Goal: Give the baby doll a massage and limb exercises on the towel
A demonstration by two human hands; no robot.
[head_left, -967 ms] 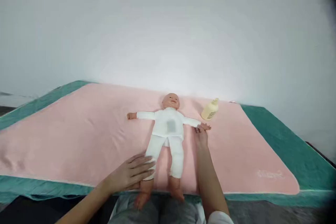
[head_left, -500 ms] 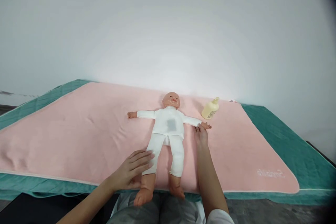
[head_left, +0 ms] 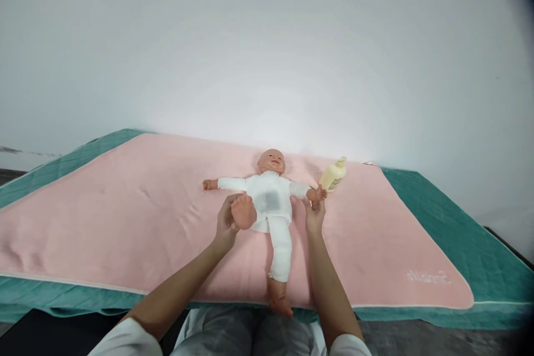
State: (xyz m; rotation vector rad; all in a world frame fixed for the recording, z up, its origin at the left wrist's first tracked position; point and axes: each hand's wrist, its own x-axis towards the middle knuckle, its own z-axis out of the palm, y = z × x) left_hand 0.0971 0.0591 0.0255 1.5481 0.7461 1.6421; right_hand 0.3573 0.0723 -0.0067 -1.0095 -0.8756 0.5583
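Note:
A baby doll [head_left: 278, 236] in a white cloth suit lies on its back, head away from me, with a grey patch on its chest. My left hand [head_left: 227, 222] is closed around the doll's raised foot [head_left: 243, 212], whose sole faces me; that leg is bent up and mostly hidden behind the foot. My right hand [head_left: 314, 214] grips the doll's hand [head_left: 317, 193] on the right side, the arm lifted slightly. Just beyond that hand stands a pale yellow pump bottle [head_left: 333, 174]. The doll's other leg stretches straight toward me.
A pink mat [head_left: 137, 217] lies over a green quilted cover [head_left: 442, 222] on the table. Behind it rises a plain white wall [head_left: 267, 55]. My knees [head_left: 250, 331] are at the near edge.
My left hand has gone from resting on the doll's leg to holding the foot, raised and bent toward the body. My right hand has drawn the doll's hand slightly inward.

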